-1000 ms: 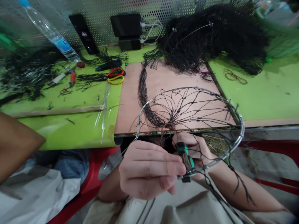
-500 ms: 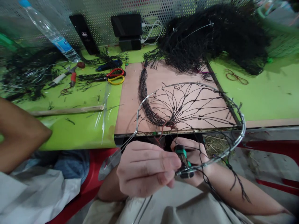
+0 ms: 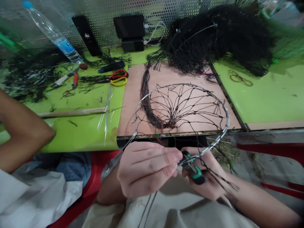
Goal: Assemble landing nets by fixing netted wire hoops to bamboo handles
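Note:
My left hand is closed, its fingertips pinching the silver wire hoop near my lap. Black knotted netting spreads across the hoop and gathers into a thick bundle on the board behind. Wrapped around green-and-black pliers, my right hand is just right of the left one. The pliers' head lies at the wire beside my left fingertips; whether the jaws grip it I cannot tell. Loose black strands hang over my right wrist.
Red-and-yellow-handled scissors, a bamboo stick and a water bottle are on the green table at left. A heap of black netting lies at the back. Another person's arm rests at far left.
The hoop's right side has swung left and inward. In my right hand the pliers have turned, their handles now angled down to the right. My left hand stays nearly in place.

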Tool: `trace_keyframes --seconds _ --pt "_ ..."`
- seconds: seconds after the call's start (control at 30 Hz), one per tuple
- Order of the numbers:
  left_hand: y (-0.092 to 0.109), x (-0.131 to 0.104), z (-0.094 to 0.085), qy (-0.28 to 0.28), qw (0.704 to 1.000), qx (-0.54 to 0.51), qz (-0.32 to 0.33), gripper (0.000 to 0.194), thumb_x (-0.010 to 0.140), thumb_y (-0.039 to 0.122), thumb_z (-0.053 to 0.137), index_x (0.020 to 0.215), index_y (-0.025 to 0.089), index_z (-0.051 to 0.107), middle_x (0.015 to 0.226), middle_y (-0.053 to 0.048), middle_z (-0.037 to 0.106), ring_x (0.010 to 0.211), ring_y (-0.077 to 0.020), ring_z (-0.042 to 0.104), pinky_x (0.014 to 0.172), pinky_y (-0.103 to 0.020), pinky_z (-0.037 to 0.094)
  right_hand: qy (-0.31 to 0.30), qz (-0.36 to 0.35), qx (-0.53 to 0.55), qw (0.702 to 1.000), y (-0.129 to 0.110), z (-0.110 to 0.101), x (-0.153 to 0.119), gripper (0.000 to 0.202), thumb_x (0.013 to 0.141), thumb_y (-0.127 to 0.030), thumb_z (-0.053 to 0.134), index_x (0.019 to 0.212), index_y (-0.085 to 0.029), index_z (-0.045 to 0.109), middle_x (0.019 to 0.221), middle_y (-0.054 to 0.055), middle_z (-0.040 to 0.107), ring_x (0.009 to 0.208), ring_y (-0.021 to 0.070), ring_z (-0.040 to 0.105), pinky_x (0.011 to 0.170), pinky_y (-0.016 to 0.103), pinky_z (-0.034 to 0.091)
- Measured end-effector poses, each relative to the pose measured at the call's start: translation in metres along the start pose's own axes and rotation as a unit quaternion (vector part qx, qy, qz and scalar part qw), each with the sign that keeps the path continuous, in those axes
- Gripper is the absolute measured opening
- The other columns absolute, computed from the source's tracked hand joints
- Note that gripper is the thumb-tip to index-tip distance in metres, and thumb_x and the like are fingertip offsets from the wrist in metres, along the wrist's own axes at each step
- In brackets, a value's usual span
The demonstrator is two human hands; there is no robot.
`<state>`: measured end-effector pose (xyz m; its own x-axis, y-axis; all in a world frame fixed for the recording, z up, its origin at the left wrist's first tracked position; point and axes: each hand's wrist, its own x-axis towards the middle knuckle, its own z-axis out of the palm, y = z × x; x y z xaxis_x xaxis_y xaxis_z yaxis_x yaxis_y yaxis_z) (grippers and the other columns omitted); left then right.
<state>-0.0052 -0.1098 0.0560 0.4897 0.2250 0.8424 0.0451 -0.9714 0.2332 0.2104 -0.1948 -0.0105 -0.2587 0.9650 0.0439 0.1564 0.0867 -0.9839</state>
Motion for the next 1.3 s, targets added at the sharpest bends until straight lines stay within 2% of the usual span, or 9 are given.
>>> trace_keyframes --seconds 0.17,0.27,0.4,0.5,0.7,0.83,0.9,1.03,1.3 --pt "-0.008 0.006 -0.002 -0.038 0.998 0.027 0.043 0.019 0.085 0.009 0.071 0.069 0.016 0.064 0.09 -0.006 0.081 0.096 -0.0169 0.078 0.083 -0.026 0.068 -0.048 -0.073 -0.041 0.995 -0.003 -0.01 -0.003 0.016 0.072 -0.013 0.071 0.067 -0.028 0.067 0.065 -0.001 0.064 0.057 0.0161 0.062 0.065 0.03 0.057" --pt "-0.011 0.004 0.004 -0.015 0.999 0.023 0.035 0.016 0.087 0.01 0.07 0.073 0.015 0.064 0.089 -0.007 0.081 0.092 -0.0161 0.078 0.081 -0.026 0.068 -0.057 -0.112 -0.068 0.99 -0.008 -0.015 0.004 0.016 0.073 -0.015 0.069 0.063 -0.027 0.067 0.069 0.0 0.064 0.063 0.0166 0.062 0.064 0.03 0.054" --pt "-0.014 -0.005 0.018 0.092 0.995 0.04 0.011 0.016 0.089 0.015 0.07 0.075 0.015 0.061 0.086 -0.005 0.08 0.08 -0.0137 0.078 0.074 -0.023 0.067 -0.02 -0.152 -0.107 0.982 -0.012 -0.017 0.013 0.009 0.075 -0.02 0.069 0.069 -0.026 0.07 0.08 0.004 0.065 0.074 0.0187 0.062 0.068 0.032 0.053" --pt "-0.016 -0.01 0.028 0.178 0.981 0.066 -0.035 0.014 0.092 0.022 0.068 0.081 0.016 0.062 0.087 -0.003 0.08 0.07 -0.0119 0.076 0.067 -0.023 0.066 -0.007 -0.17 -0.101 0.98 -0.016 -0.015 0.018 0.007 0.075 -0.02 0.068 0.069 -0.024 0.069 0.085 0.005 0.063 0.074 0.0182 0.059 0.065 0.031 0.05" --pt "-0.023 0.004 0.044 0.371 0.925 0.034 -0.067 0.006 0.095 0.022 0.064 0.099 0.02 0.068 0.086 0.001 0.076 0.065 -0.0112 0.073 0.056 -0.021 0.059 0.005 -0.182 -0.09 0.979 -0.03 -0.005 0.03 0.007 0.073 -0.016 0.064 0.073 -0.021 0.069 0.081 0.004 0.057 0.067 0.0157 0.053 0.059 0.03 0.045" --pt "-0.022 0.018 0.05 0.441 0.884 -0.047 -0.148 0.008 0.096 0.026 0.065 0.096 0.022 0.072 0.083 0.002 0.076 0.074 -0.0115 0.074 0.06 -0.02 0.06 0.026 -0.161 -0.109 0.981 -0.042 -0.002 0.035 0.014 0.071 -0.01 0.062 0.075 -0.02 0.071 0.08 0.004 0.057 0.067 0.0154 0.053 0.058 0.029 0.043" --pt "-0.019 0.022 0.05 0.456 0.869 -0.082 -0.175 0.009 0.095 0.029 0.066 0.095 0.025 0.074 0.083 0.003 0.076 0.077 -0.0113 0.075 0.063 -0.02 0.061 0.03 -0.157 -0.115 0.981 -0.049 -0.003 0.036 0.015 0.071 -0.009 0.062 0.076 -0.019 0.072 0.08 0.004 0.057 0.066 0.015 0.053 0.057 0.029 0.042" --pt "-0.016 0.026 0.05 0.469 0.855 -0.127 -0.18 0.009 0.094 0.029 0.068 0.094 0.026 0.077 0.085 0.003 0.078 0.079 -0.0108 0.075 0.065 -0.019 0.06 0.029 -0.159 -0.118 0.98 -0.062 -0.006 0.035 0.013 0.071 -0.009 0.064 0.074 -0.019 0.072 0.078 0.004 0.058 0.065 0.0148 0.052 0.055 0.028 0.041" --pt "-0.012 0.026 0.056 0.433 0.875 -0.118 -0.183 0.01 0.096 0.029 0.065 0.099 0.026 0.074 0.089 0.002 0.079 0.08 -0.0114 0.075 0.067 -0.021 0.06 0.03 -0.163 -0.126 0.978 -0.056 -0.009 0.026 0.012 0.074 -0.011 0.065 0.071 -0.019 0.072 0.077 0.004 0.058 0.065 0.0142 0.052 0.056 0.029 0.041"
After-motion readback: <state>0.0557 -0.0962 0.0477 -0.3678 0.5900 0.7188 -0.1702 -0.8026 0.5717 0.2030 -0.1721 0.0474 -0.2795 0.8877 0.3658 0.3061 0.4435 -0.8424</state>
